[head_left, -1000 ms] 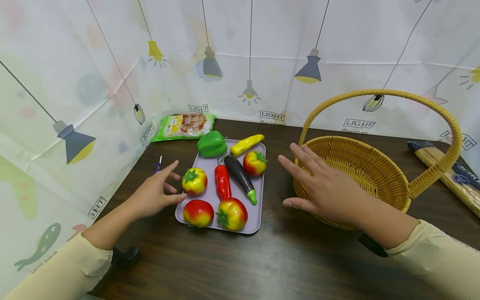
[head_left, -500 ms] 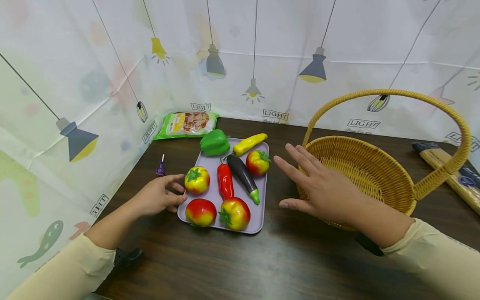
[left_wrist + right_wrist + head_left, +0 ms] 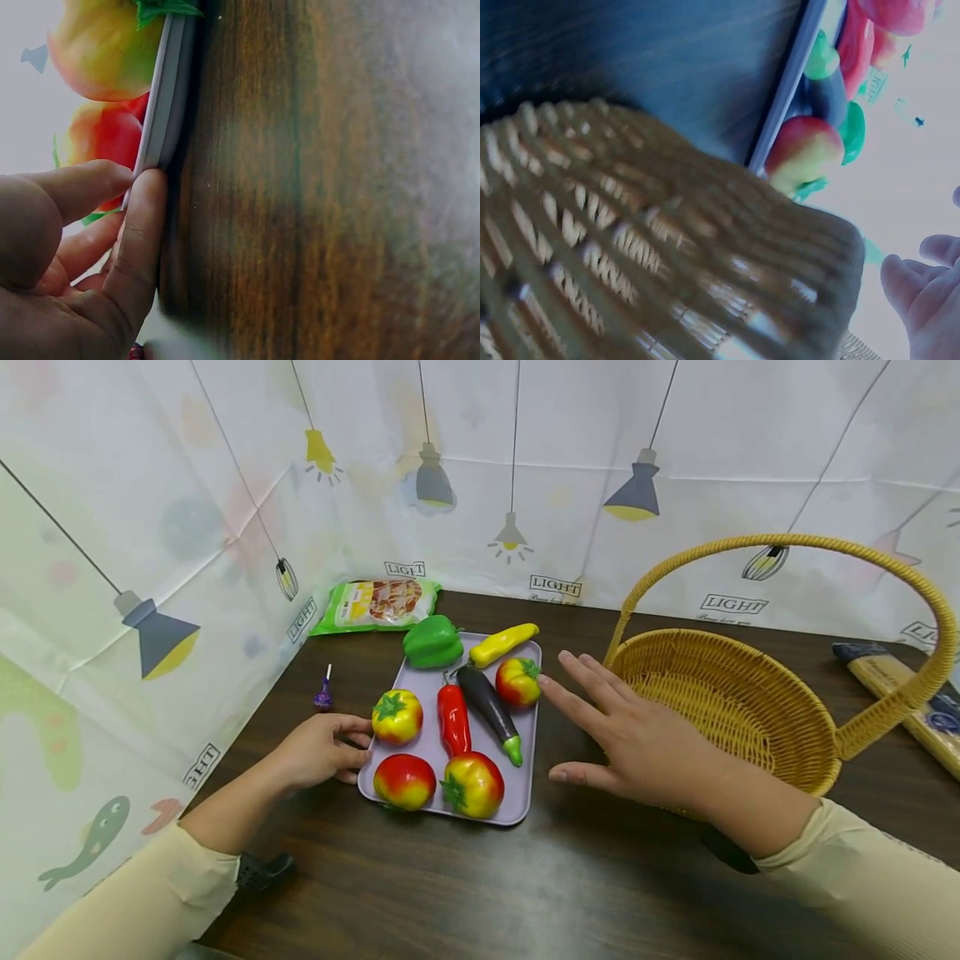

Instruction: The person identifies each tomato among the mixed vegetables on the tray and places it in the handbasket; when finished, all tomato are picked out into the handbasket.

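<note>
My left hand (image 3: 318, 752) pinches the left rim of a pale purple tray (image 3: 527, 735). In the left wrist view, the thumb is over the tray's rim (image 3: 159, 112) and a finger lies along its outer side. On the tray are several red-and-yellow tomatoes (image 3: 475, 785), an eggplant (image 3: 491, 703), a red pepper (image 3: 453, 718), a long yellow pepper (image 3: 504, 644) and a green bell pepper (image 3: 432, 642) at the far left corner. My right hand (image 3: 637, 735) is spread, fingers straight, between the tray and a wicker basket (image 3: 697, 672), holding nothing; its fingertips come near the right-hand tomato.
The basket has a tall arched handle (image 3: 787, 539). A green food packet (image 3: 382, 604) lies behind the tray, a purple lollipop (image 3: 323, 695) to its left. At far right is a long packet (image 3: 892, 681). A printed cloth (image 3: 465, 468) hangs behind the dark table (image 3: 480, 893).
My left hand has closed in on the tray's left edge and now pinches it. My right hand has shifted slightly left, toward the tray. The view has turned a little.
</note>
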A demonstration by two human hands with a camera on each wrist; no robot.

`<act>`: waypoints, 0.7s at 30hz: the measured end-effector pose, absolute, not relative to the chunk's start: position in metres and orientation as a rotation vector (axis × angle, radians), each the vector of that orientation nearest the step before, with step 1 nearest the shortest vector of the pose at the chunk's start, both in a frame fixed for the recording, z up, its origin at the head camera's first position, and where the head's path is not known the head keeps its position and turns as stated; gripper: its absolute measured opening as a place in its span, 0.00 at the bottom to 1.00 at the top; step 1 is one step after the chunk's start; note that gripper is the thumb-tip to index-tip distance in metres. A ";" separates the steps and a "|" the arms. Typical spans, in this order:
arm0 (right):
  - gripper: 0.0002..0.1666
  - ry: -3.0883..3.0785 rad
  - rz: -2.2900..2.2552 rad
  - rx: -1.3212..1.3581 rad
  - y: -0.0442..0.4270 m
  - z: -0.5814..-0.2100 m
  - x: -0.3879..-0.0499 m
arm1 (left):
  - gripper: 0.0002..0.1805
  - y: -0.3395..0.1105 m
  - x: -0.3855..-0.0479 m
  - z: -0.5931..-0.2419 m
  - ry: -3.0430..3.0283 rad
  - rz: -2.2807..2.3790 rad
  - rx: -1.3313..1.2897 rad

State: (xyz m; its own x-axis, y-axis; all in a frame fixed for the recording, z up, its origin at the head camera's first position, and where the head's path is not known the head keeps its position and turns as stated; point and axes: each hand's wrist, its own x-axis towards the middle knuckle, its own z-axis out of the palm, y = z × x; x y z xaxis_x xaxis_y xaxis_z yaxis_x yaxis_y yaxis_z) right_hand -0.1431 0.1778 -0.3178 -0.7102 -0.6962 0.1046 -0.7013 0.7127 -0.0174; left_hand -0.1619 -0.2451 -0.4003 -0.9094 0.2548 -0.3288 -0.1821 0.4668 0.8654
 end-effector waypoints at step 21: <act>0.63 -2.876 0.339 1.434 0.140 -0.333 -0.138 | 0.29 -0.244 -0.161 -0.400 2.268 1.472 0.054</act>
State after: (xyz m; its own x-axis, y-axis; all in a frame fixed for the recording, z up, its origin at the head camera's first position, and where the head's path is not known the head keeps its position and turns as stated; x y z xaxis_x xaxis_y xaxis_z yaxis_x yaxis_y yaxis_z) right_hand -0.1375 0.1398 -0.3331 -0.6028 -0.7978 0.0131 -0.7790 0.5848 -0.2262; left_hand -0.1612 -0.2437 -0.4000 -0.9052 0.2626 -0.3342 -0.1984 0.4343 0.8786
